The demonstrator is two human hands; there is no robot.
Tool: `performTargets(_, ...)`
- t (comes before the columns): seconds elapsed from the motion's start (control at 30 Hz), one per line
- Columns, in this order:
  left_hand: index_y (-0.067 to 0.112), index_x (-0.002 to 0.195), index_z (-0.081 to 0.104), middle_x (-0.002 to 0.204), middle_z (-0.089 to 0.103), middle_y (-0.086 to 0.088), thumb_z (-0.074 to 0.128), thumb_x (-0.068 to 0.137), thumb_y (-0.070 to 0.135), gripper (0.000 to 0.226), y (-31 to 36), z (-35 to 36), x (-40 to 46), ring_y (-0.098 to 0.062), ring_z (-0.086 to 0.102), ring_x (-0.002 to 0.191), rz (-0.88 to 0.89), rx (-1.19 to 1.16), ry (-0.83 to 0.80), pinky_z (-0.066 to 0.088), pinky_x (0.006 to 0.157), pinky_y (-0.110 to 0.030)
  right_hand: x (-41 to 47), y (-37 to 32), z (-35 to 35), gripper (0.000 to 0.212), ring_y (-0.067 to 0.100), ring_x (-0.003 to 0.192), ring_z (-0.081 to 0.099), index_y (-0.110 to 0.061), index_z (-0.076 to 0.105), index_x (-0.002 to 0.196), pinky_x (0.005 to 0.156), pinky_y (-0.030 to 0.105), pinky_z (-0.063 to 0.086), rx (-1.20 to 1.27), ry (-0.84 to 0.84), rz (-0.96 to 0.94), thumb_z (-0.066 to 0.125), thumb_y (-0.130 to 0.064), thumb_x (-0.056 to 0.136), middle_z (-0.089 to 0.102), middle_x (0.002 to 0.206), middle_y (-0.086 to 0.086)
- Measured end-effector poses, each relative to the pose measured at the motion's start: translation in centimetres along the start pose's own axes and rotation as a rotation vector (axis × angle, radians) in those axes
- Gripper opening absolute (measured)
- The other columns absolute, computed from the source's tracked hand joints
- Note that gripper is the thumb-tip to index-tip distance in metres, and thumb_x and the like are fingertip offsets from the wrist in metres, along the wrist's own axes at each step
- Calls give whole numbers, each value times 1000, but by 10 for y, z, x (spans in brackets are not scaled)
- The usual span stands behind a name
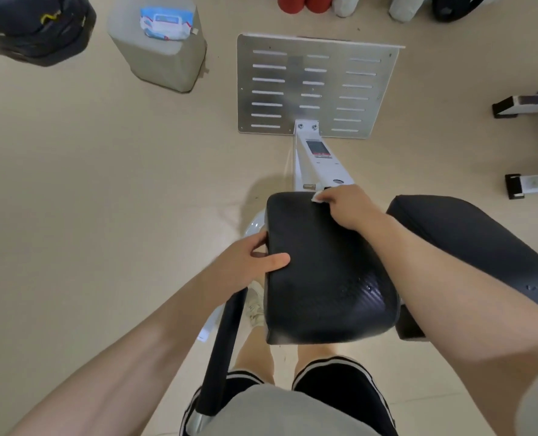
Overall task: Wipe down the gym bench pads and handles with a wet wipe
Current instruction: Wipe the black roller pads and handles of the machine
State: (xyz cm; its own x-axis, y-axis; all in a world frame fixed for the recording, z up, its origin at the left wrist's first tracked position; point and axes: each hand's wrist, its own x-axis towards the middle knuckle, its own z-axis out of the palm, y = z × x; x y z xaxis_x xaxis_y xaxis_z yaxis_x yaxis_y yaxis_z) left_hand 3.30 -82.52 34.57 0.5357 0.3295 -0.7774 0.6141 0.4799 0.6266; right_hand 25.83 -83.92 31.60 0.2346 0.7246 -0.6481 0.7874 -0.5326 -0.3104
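A black textured pad (327, 278) of the gym machine fills the middle of the view. My left hand (249, 262) grips its left edge, thumb on top and fingers underneath. At the pad's far right corner my right hand (348, 207) presses a small white wet wipe (317, 197) against the surface; only a corner of the wipe shows. A second black pad (469, 234) lies to the right, partly under my right forearm. A black foam handle (222, 350) runs down below my left hand.
A slotted metal footplate (318, 86) on a white frame arm (321, 165) stands ahead. A pack of wet wipes (165, 22) rests on a grey block (160, 55) at the far left. A dark bag (34, 26) and other equipment feet (519, 105) border the beige floor.
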Motion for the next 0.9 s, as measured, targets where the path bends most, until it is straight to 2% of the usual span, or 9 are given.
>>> performTargets(0.1, 45, 122, 49, 98, 71, 19, 63, 83, 36, 42, -3, -2, 1, -2, 66, 92, 17, 4, -9, 45, 91, -25, -28, -30, 4, 40, 14, 127, 43, -22, 61, 121, 96, 8, 21, 57, -26, -228, 36, -4, 96, 52, 136, -6)
performTargets(0.23, 50, 113, 51, 98, 71, 16, 64, 82, 36, 37, -4, -1, 0, -4, 66, 94, 2, -5, 27, 45, 99, -33, -64, -45, 10, 34, 17, 112, 57, -22, 63, 117, 101, 27, 38, 78, -113, -575, 42, -7, 95, 63, 122, -1)
performTargets(0.27, 48, 114, 51, 100, 70, 16, 64, 82, 35, 36, -2, 0, -1, -4, 65, 96, 2, -1, 31, 45, 99, -34, -66, -42, 11, 34, 15, 113, 56, -21, 62, 119, 102, 25, 38, 97, -124, -619, 44, -6, 95, 63, 123, -1)
performTargets(0.33, 42, 118, 52, 105, 68, 17, 64, 83, 34, 38, 0, 0, -3, -5, 65, 97, 10, -13, 17, 45, 100, -36, -58, -28, 11, 33, 6, 120, 49, -21, 62, 120, 104, 14, 31, 188, -134, -586, 46, -7, 94, 59, 128, -5)
performTargets(0.4, 37, 125, 50, 111, 66, 18, 62, 85, 32, 42, 2, 2, -4, -5, 65, 99, 20, -13, 7, 44, 101, -36, -39, -7, 6, 32, 7, 124, 46, -26, 63, 118, 103, 10, 25, 263, -105, -396, 46, -12, 96, 56, 129, -9)
performTargets(0.5, 32, 131, 46, 124, 58, 18, 59, 86, 35, 47, 4, 5, -4, -9, 60, 108, 7, 34, 57, 43, 103, -39, -2, 32, -4, 33, 20, 125, 46, -26, 61, 120, 104, 21, 30, 166, -50, -93, 40, -15, 98, 55, 132, -1)
performTargets(0.57, 30, 134, 41, 130, 51, 18, 61, 85, 34, 54, 4, 8, -4, -11, 56, 114, -3, 12, 96, 42, 104, -40, 12, 41, -5, 40, 25, 126, 44, -23, 58, 124, 104, 27, 30, 34, -40, -7, 35, -6, 97, 51, 137, 3)
performTargets(0.7, 27, 141, 29, 132, 43, 12, 67, 81, 33, 72, 4, 9, -5, -15, 52, 117, -27, -83, 147, 43, 100, -33, -13, 12, -5, 42, 23, 122, 46, -23, 58, 123, 92, 15, 28, 26, -24, -137, 35, -3, 95, 54, 133, 2)
performTargets(0.9, 22, 135, 41, 134, 49, 5, 74, 74, 31, 70, 4, 15, -5, -17, 56, 113, -79, -173, 209, 46, 99, -39, -70, -23, 3, 35, 18, 121, 48, -25, 58, 122, 96, 14, 28, 108, -149, -521, 36, -13, 98, 55, 132, -1)
